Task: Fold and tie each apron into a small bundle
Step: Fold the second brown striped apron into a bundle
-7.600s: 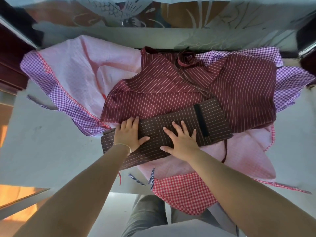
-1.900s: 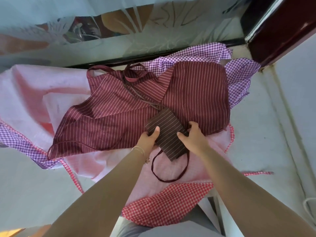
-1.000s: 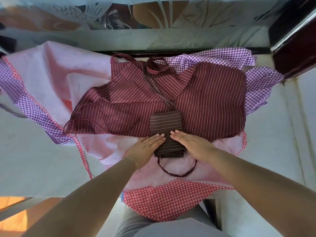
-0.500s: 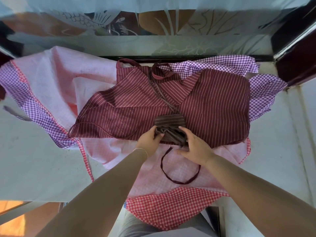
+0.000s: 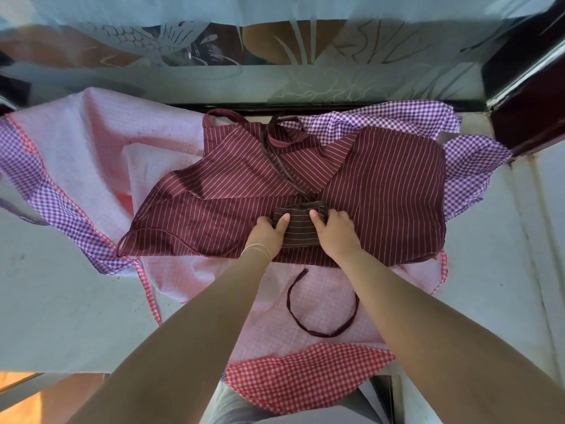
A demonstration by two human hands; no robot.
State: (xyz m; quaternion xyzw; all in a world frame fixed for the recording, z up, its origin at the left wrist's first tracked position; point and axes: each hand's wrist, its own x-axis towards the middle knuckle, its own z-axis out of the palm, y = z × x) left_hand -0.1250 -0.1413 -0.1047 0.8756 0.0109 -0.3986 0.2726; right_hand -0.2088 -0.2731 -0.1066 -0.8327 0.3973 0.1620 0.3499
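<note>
Dark strap loop (image 5: 321,313) lies slack nearest, just before brown striped bundle (image 5: 298,226), now rolled tighter than a half-second ago, so tying comes next; left hand (image 5: 269,232) and right hand (image 5: 333,232) clasp it atop maroon apron (image 5: 382,191); strap ends hidden.

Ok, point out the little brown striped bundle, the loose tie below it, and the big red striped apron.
brown bundle (image 5: 300,229), head view, its striped middle between the thumbs.
loose tie (image 5: 318,332), head view, bottom of its loop on the pink cloth.
red striped apron (image 5: 394,191), head view, its flat right part.
</note>
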